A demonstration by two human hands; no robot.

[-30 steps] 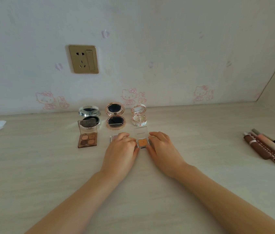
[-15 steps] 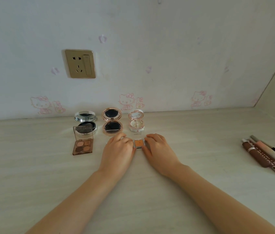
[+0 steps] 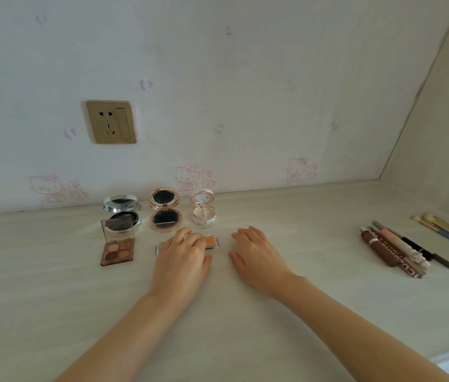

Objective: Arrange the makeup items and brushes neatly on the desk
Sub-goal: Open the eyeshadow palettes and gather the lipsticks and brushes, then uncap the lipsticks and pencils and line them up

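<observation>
Both forearms reach forward over the pale desk [image 3: 314,221], palms down. The left hand [image 3: 182,257] lies flat-ish with its fingers bent loosely over two small pans: its fingertips cover the inner end of the orange single pan [image 3: 212,241], and the clear pan [image 3: 160,247] sticks out from under its left side; whether the fingers press or merely rest there I cannot tell. The right hand [image 3: 257,257] rests on the desk just right of the orange pan, apart from it, fingers relaxed and slightly spread, holding nothing.

Behind the hands stand three open round compacts in a row: a silver compact [image 3: 122,209], a rose-gold compact [image 3: 164,210] and a small white compact [image 3: 202,207]. A brown quad palette [image 3: 118,245] sits open at the left. Far right lie the tubes and pencils [image 3: 397,250] side by side, with the brushes [image 3: 444,230] beyond them
</observation>
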